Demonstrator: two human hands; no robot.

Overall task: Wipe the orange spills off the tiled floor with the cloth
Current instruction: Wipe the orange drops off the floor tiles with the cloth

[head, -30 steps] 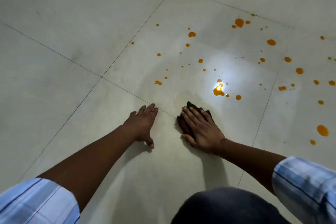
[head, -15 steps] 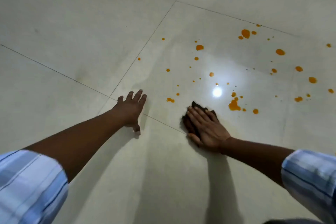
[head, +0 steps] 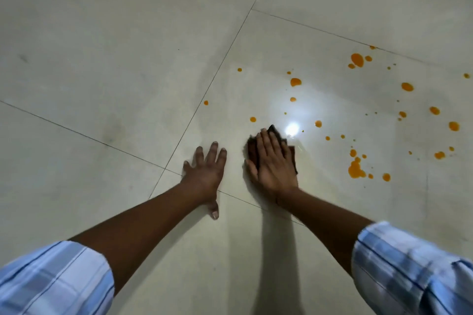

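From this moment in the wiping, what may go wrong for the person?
1. The cloth is small and mostly covered by the right hand; with so many orange spills around, it may smear them instead of lifting them.
2. The left hand presses flat on the glossy tiled floor; on a wet patch it could slip.
3. The largest blotch lies right of the cloth, so a forward stroke would probably miss it.
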